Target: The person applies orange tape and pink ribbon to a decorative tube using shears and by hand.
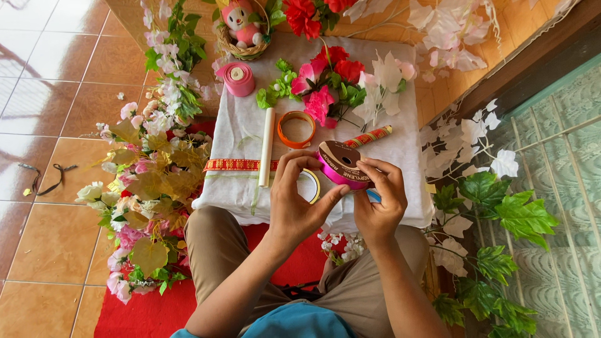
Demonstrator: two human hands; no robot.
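**Both hands on a magenta ribbon spool above the cloth-covered table**

The white cloth table (400,150) fills the centre of the view, with a heap of artificial flowers (150,181) at its 9 o'clock and green leaves (507,213) at 4 o'clock. On the cloth lie a red and pink bouquet (328,84) at 12 o'clock, a pink ribbon roll (238,78) at 11 o'clock, an orange tape ring (296,129) and a white stick (267,147) near the middle.

The magenta ribbon spool (340,164) sits at the table's 6 o'clock edge, gripped between both hands: the left hand (297,203) clasps it from 8 o'clock, thumb along its rim, and the right hand (379,200) pinches it from 4 o'clock. No ribbon looks drawn out or cut yet, so the work seems to be at its start.
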